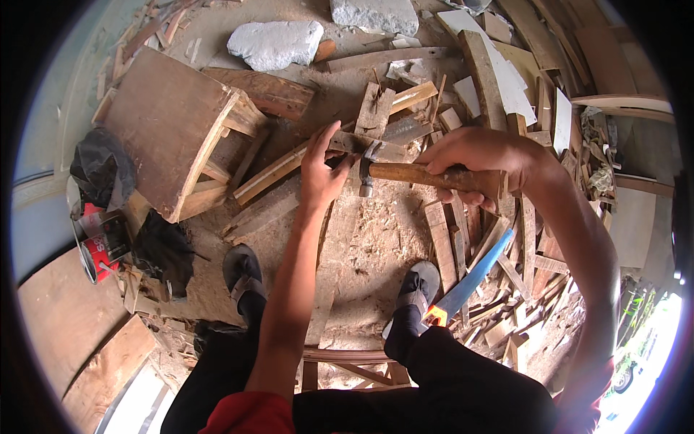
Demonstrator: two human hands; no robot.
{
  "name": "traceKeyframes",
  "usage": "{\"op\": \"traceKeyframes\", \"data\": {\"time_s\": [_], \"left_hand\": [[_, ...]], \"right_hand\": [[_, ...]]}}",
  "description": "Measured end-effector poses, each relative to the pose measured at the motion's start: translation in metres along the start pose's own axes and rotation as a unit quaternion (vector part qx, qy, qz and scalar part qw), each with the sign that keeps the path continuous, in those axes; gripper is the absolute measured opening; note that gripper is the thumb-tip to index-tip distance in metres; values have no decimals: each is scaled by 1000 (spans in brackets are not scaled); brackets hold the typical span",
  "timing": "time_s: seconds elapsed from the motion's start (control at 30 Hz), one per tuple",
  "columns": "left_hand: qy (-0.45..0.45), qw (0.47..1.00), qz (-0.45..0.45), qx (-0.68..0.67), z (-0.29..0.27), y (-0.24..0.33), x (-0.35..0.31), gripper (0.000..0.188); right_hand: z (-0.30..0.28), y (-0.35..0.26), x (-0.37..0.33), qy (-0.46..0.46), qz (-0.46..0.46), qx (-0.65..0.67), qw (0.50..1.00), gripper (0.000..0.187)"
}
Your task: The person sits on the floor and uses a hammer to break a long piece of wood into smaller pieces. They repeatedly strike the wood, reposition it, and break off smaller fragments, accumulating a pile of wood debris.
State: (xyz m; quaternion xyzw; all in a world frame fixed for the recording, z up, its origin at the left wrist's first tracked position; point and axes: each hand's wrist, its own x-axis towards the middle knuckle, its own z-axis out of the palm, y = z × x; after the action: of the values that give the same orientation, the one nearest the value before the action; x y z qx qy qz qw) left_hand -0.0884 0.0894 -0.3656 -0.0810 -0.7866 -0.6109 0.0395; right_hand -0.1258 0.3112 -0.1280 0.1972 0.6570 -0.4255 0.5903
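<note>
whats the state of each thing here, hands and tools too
Hammer with brown wooden handle and metal head, held crosswise
Right hand, closed around the hammer's handle
Left hand, raised beside the hammer's head, grip unclear
Saw with blue blade and orange handle, unheld, blade bare
Brown wooden box-like furniture piece, unheld, open on its right side
Rough white block, lying on the ground

Hammer [405,173] gripped in the right hand [481,160]!
Left hand [323,172] is just beside the metal head [366,173], wood scraps [374,110] all around; by the right shoe [423,281], a blue-bladed saw [476,279] with an orange handle [436,315].
</note>
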Motion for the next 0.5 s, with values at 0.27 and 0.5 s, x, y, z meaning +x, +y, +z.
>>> {"op": "traceKeyframes", "data": {"time_s": [0.27, 0.5], "left_hand": [[-126, 986, -47, -96, -33, -9, -7, 48], [-162, 986, -17, -42, -41, 3, 1, 44]], "right_hand": [[-7, -17, -3, 22, -8, -40, 999, 30], [-17, -32, -5, -1, -5, -66, 998, 27]]}}
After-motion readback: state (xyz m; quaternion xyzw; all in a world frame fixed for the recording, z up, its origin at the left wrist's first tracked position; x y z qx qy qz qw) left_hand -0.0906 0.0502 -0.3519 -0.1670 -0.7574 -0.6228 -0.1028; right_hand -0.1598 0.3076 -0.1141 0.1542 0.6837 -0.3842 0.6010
